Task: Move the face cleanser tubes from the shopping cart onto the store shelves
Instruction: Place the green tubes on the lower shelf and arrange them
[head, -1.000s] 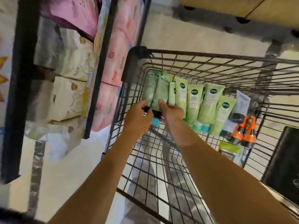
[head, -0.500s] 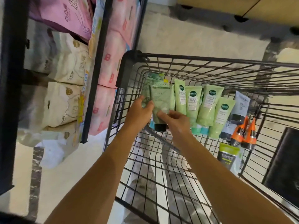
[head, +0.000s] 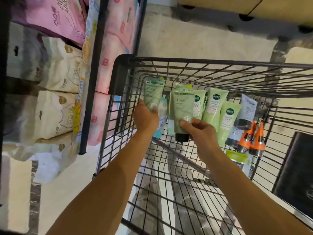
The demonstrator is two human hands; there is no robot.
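Face cleanser tubes lean in a row at the far wall of the shopping cart. Left hand fingers wrap a pale green tube near the cart's left side — right hand pinches a black-capped tube just above its cap. Store shelves stand left of the cart.

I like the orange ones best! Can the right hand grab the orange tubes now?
Probably not yet. The right hand grips a green tube, so its fingers are busy. The orange tubes sit uncovered just to its right, so the way itself looks free.
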